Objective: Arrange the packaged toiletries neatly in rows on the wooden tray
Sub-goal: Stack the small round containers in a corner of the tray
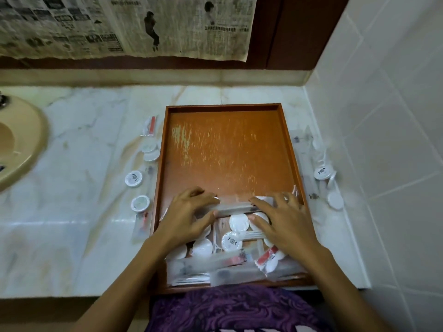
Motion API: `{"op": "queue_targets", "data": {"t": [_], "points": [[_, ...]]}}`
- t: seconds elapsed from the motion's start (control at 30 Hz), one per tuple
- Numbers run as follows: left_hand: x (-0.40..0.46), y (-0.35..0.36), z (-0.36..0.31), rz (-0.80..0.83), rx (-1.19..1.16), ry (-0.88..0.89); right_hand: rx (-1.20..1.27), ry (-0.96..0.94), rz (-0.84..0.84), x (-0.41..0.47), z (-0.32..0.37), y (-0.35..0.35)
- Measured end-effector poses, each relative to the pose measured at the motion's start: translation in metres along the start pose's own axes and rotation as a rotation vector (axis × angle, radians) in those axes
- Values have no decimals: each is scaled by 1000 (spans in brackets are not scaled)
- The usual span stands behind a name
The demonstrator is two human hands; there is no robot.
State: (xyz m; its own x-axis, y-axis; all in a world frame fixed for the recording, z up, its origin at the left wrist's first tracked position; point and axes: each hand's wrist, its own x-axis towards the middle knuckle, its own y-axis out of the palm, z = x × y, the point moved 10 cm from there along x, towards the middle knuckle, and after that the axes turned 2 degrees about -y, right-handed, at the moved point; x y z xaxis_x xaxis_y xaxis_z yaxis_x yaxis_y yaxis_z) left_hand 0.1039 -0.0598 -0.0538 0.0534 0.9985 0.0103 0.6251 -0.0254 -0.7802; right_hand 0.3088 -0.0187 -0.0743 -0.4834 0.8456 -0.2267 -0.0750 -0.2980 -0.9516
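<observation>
A wooden tray (225, 144) lies on the marble counter, its far half bare. A jumble of packaged toiletries (230, 255) fills its near end: round white packs, clear sachets, a red-and-white packet (268, 256). My left hand (189, 214) and my right hand (280, 219) hold the two ends of a long clear packet (233, 208), which lies crosswise over the pile. Each hand pinches it between thumb and fingers.
More packs lie on the counter (79, 164) beside the tray: round white packs (133, 179) and a red sachet (150, 125) on the left, round packs (322, 173) and clear sachets on the right. A beige sink (21, 144) sits far left. A tiled wall (383, 116) stands close on the right.
</observation>
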Motion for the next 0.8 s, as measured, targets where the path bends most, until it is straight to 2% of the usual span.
{"op": "queue_targets", "data": {"t": [0.2, 0.37, 0.6, 0.8], "points": [[-2, -9, -3, 28, -195, 35, 36, -48, 60, -2, -5, -11], [-8, -11, 2, 6, -184, 10, 109, -99, 82, -5, -4, -11], [-6, -3, -1, 99, -186, -25, 207, -180, 77, -12, 0, -10], [-4, -15, -1, -31, -90, 8, 240, -132, 36, -7, -6, -16]]}}
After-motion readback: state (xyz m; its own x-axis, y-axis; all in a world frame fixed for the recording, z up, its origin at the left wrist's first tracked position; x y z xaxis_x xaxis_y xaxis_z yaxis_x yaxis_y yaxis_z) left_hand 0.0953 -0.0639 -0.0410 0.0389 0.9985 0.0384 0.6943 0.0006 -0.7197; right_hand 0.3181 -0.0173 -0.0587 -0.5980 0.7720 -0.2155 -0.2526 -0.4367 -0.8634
